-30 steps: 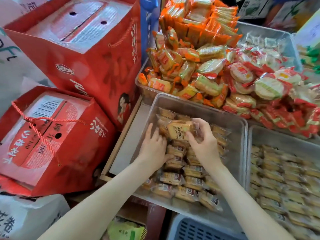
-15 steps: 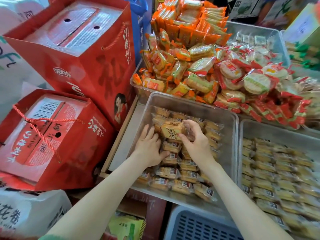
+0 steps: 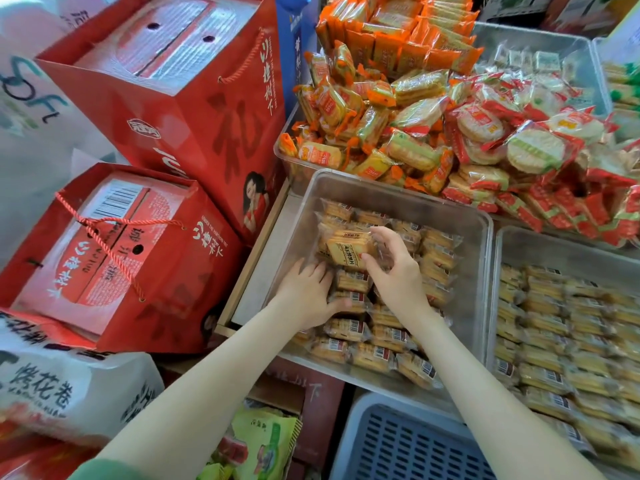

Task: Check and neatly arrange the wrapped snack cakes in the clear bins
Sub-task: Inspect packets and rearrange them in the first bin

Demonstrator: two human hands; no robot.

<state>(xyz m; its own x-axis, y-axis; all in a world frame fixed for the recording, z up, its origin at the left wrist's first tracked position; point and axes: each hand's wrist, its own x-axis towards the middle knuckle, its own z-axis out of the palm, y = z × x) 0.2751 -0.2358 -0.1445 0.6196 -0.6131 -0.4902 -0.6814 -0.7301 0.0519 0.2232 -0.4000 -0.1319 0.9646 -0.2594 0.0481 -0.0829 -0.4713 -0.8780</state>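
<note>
Crowded shop shelving carries a clear bin (image 3: 474, 237) of snack cakes (image 3: 349, 329); red gift boxes (image 3: 194, 109) stand left. Right hand (image 3: 398, 275) pinches one wrapped cake (image 3: 348, 252); left hand (image 3: 304, 292) presses flat, grasping nothing.

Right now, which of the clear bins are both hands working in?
The middle front bin, beside the red gift boxes. Left hand presses its packets; right hand holds one snack cake.

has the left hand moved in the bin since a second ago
No. The left hand lies flat on the same wrapped cakes near the clear bin's left wall; only the camera shifted.
</note>
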